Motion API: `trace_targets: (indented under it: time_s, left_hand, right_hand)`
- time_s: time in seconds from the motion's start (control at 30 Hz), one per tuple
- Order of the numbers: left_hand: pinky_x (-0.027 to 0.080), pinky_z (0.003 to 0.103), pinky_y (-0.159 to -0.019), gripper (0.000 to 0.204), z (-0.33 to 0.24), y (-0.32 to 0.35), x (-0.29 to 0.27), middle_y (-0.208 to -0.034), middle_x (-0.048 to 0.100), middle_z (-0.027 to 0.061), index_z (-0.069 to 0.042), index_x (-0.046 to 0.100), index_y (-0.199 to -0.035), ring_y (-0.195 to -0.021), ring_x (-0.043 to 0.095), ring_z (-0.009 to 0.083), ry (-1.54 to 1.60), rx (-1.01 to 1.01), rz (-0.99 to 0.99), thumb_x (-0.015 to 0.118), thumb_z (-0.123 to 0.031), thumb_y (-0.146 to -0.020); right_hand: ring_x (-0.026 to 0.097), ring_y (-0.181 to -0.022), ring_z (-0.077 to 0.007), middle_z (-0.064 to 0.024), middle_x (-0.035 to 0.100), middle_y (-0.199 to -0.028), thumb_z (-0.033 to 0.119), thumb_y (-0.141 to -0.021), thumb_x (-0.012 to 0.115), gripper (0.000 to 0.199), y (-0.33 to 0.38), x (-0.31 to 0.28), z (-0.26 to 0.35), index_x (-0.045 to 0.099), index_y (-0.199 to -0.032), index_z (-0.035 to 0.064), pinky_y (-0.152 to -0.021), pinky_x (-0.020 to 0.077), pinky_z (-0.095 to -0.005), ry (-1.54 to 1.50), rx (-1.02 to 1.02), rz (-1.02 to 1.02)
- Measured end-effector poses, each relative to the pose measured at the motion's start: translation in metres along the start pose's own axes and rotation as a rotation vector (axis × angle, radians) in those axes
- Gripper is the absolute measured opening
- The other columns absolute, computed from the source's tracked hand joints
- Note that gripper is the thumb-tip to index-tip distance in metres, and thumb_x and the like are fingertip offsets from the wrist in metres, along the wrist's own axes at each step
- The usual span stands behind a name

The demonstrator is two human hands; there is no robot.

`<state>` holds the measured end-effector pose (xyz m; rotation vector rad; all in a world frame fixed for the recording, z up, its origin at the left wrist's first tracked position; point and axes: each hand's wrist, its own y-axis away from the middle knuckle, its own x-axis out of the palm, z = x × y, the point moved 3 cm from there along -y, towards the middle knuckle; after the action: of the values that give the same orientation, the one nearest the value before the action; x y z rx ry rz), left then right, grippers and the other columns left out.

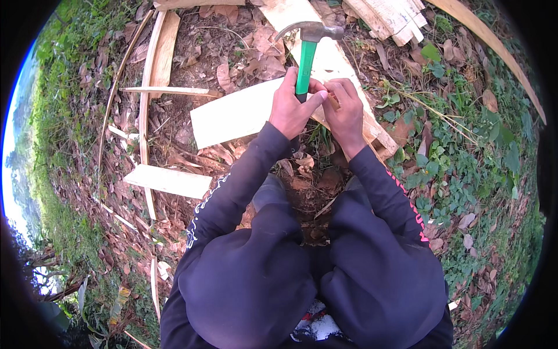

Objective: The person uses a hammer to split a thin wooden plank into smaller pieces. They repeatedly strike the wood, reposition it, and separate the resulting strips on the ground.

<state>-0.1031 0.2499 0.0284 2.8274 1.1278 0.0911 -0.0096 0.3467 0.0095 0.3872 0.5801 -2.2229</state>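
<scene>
A claw hammer (307,55) with a green and black handle stands head up in my left hand (292,106), its fingers wrapped round the lower grip. My right hand (344,113) is close beside it, fingers pinched together near the left thumb. Whatever the right fingers hold, if anything, is too small or hidden to make out. Under and beyond my hands, a pale flat board (229,116) reaches out to the left. It meets a longer plank (354,72) that runs diagonally from the far middle towards my right knee.
Several split planks (389,20) are piled at the far right, near a curved strip (494,43). Left of me, a short board (168,180) lies across a long narrow slat (145,122). Dry leaves and green plants (465,151) cover the ground around my crouched legs.
</scene>
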Motion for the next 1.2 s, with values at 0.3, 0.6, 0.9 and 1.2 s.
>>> trace_targets:
  time_s: [0.3,0.6,0.9,1.2]
  left_hand:
    - [0.05,0.026,-0.077,0.034,0.006,-0.001,-0.005,-0.09,0.064,0.0044,-0.001,0.048,-0.109,-0.082,0.06,0.0098,-0.044,-0.027,0.003,0.071,0.001,-0.083]
    - [0.049,0.028,-0.081,0.035,0.004,0.001,-0.001,-0.091,0.062,0.0038,-0.001,0.047,-0.112,-0.085,0.059,0.0098,0.043,-0.026,0.013,0.069,0.001,-0.084]
    - [0.047,0.025,-0.077,0.034,0.015,0.0,-0.004,-0.09,0.059,0.0027,-0.003,0.046,-0.112,-0.084,0.056,0.0091,0.036,0.008,-0.002,0.066,0.001,-0.085]
    - [0.048,0.027,-0.064,0.022,-0.02,0.02,-0.03,-0.08,0.062,0.0062,0.0,0.054,-0.104,-0.066,0.055,0.0097,-0.431,0.016,-0.144,0.066,-0.011,-0.089]
  right_hand:
    - [0.054,-0.083,-0.0332,-0.0132,0.057,-0.084,0.005,-0.08,0.065,0.011,-0.002,0.0,0.0,0.056,-0.083,-0.0007,-0.072,0.0449,-0.042,0.056,-0.071,-0.008]
    - [0.056,-0.086,-0.0328,-0.0133,0.06,-0.088,0.003,-0.079,0.066,0.01,-0.005,-0.002,0.004,0.058,-0.082,-0.0008,-0.074,0.0459,-0.0414,0.051,-0.085,0.005]
    - [0.054,-0.086,-0.0329,-0.0138,0.058,-0.089,-0.002,-0.082,0.061,0.005,-0.003,-0.003,0.009,0.056,-0.084,-0.0022,-0.076,0.0457,-0.0411,0.077,-0.095,0.033]
    - [0.054,-0.088,-0.0313,-0.0132,0.058,-0.09,0.001,-0.087,0.059,0.003,-0.005,-0.003,0.011,0.059,-0.087,-0.0015,-0.077,0.0455,-0.0403,0.082,-0.107,0.035]
